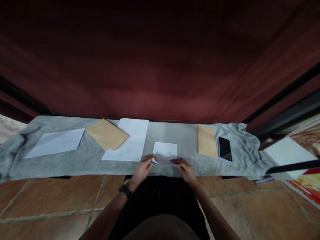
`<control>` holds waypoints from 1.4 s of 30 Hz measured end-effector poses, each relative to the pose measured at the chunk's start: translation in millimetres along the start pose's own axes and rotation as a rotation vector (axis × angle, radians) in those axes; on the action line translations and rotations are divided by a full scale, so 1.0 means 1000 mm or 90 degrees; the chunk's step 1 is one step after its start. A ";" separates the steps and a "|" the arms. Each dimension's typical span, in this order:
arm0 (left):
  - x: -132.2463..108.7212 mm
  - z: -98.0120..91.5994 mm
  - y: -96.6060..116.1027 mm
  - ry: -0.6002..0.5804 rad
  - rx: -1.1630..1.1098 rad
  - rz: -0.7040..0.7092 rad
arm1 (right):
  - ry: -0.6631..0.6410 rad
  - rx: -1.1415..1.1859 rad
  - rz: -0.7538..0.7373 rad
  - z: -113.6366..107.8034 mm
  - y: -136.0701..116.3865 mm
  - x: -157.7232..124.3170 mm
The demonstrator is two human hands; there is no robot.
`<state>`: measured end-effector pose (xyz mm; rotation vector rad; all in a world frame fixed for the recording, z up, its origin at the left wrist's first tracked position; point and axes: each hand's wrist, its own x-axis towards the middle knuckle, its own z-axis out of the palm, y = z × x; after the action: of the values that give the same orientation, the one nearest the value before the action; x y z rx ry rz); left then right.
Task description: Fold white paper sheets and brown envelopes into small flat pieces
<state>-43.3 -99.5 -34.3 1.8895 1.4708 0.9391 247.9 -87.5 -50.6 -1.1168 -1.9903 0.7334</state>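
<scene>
A white sheet of paper (165,149) lies in front of me, its near part folded up and in shadow. At its near left corner my left hand (144,168) is closed on the edge, where a small white flap sticks up beside the fingers. My right hand (184,167) grips the near right corner, the fingers bent over the paper. Left of it rests a stack of larger white sheets (136,143), partly covered by a tan envelope (107,134). A watch is on my left wrist.
A grey cloth (180,131) covers the long narrow table. Another white sheet (57,142) lies far left. To the right are a stack of tan envelopes (207,141) and a phone (225,149). A dark red curtain (155,83) hangs behind the table.
</scene>
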 end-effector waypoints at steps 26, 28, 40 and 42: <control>0.036 0.025 0.008 0.137 0.024 -0.183 | 0.201 -0.266 0.174 0.031 -0.008 0.027; 0.036 0.025 0.007 0.128 0.023 -0.176 | 0.195 -0.268 0.181 0.031 -0.008 0.027; 0.038 0.031 0.007 0.108 0.136 -0.133 | 0.194 -0.352 0.162 0.035 -0.010 0.022; 0.038 0.032 0.008 0.101 0.152 -0.134 | 0.192 -0.352 0.179 0.036 -0.014 0.023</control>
<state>-7.6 -64.5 -40.3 1.8080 1.9096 0.8611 204.3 -78.4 -53.0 -1.7413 -1.8359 0.1186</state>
